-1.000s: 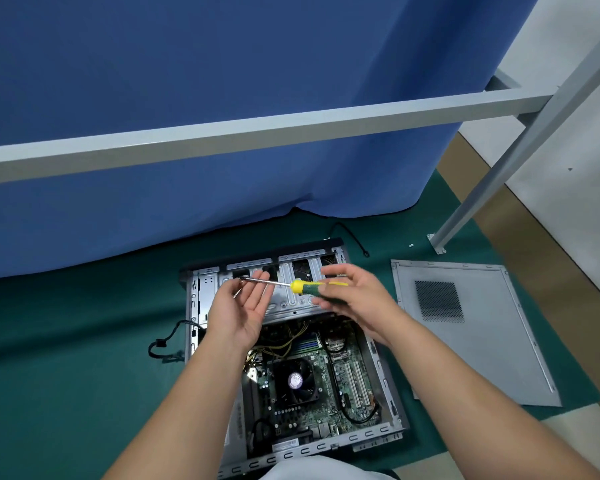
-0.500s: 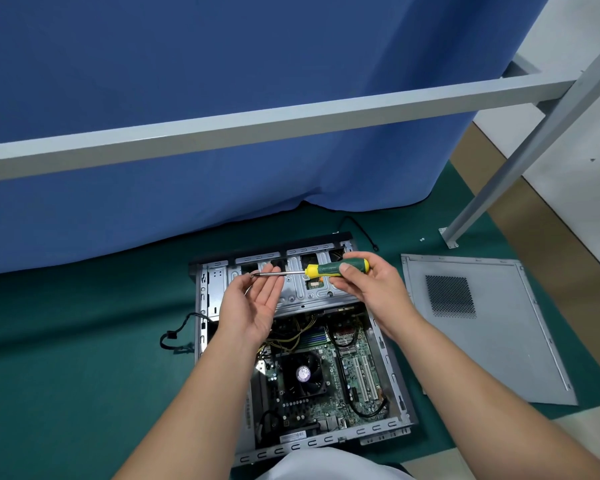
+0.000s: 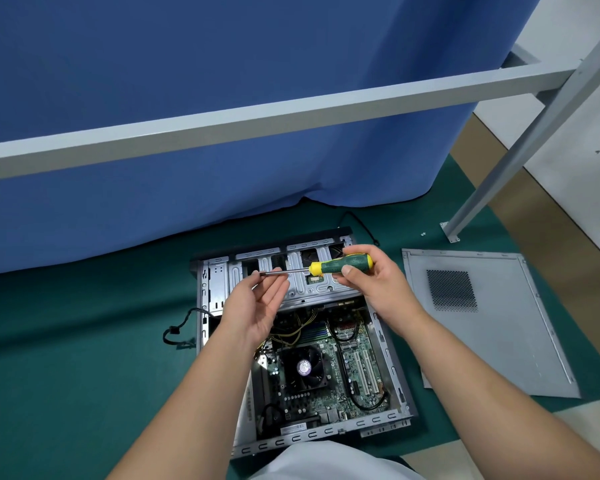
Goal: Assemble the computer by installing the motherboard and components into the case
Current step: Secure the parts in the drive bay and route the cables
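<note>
Blue curtain (image 3: pixel 222 109) fills the far half of the view, crossed by a pale grey metal rail (image 3: pixel 257 124) that meets a slanted leg (image 3: pixel 520 147) toward two o'clock. Below it spreads a green floor mat (image 3: pixel 66 358). At the centre lies the open computer case (image 3: pixel 392 348) on its side, the motherboard (image 3: pixel 354 372) already seated in its near half with the black CPU fan (image 3: pixel 303 368) on top; the drive cage (image 3: pixel 267 278) sits at the case's twelve o'clock end. At three o'clock from the case, apart from it on the mat, lies the grey side panel (image 3: pixel 499 327) with its mesh vent. A black cable (image 3: pixel 181 332) trails out at nine o'clock.

Both hands hover over the drive cage. The right hand (image 3: pixel 374 289) pinches the green-and-yellow handle of a screwdriver (image 3: pixel 340 266), held level — its shaft points toward nine o'clock. The left hand (image 3: pixel 257 306) is palm up, fingers loosely extended, fingertips touching the shaft's tip; whether it holds a screw there I cannot tell.
</note>
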`<action>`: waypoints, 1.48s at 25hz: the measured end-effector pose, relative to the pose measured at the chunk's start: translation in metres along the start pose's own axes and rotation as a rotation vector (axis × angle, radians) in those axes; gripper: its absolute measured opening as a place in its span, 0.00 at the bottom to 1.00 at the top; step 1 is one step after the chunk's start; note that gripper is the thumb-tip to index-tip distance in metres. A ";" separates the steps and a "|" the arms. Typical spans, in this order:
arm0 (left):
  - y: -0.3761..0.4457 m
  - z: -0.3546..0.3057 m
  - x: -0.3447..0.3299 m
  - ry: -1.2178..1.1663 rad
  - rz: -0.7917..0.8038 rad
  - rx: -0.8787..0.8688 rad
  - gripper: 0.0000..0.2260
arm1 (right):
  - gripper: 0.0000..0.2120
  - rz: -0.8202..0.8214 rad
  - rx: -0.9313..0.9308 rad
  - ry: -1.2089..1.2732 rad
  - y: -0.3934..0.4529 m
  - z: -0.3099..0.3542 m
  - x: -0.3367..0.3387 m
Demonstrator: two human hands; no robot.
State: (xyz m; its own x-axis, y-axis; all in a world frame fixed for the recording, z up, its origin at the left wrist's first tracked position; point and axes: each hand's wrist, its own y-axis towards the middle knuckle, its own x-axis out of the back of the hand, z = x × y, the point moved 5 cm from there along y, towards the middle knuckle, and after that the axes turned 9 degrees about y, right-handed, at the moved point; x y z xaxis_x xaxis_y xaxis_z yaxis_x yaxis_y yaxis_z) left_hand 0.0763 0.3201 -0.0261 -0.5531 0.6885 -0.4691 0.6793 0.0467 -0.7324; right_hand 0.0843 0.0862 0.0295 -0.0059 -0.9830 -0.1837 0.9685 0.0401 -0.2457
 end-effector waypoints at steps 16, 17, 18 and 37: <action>0.001 0.035 -0.052 1.195 0.099 -0.495 0.06 | 0.10 -0.451 0.115 0.162 0.017 0.032 0.076; 0.003 0.040 -0.061 1.439 0.181 -0.609 0.10 | 0.11 -0.435 0.142 0.051 0.022 0.043 0.083; 0.007 0.047 -0.069 1.648 0.257 -0.702 0.15 | 0.11 -0.415 0.162 -0.070 0.026 0.053 0.089; 0.043 0.086 -0.081 2.317 0.079 -0.871 0.32 | 0.22 0.065 0.431 -0.950 0.070 0.099 0.054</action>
State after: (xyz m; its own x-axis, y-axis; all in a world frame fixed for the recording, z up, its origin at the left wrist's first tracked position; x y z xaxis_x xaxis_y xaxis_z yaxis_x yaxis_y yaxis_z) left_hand 0.1087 0.2039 -0.0623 0.2149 0.0165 0.9765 0.9429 -0.2639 -0.2031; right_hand 0.1762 0.0180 0.0963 0.0666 -0.7249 0.6856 0.9677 0.2143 0.1326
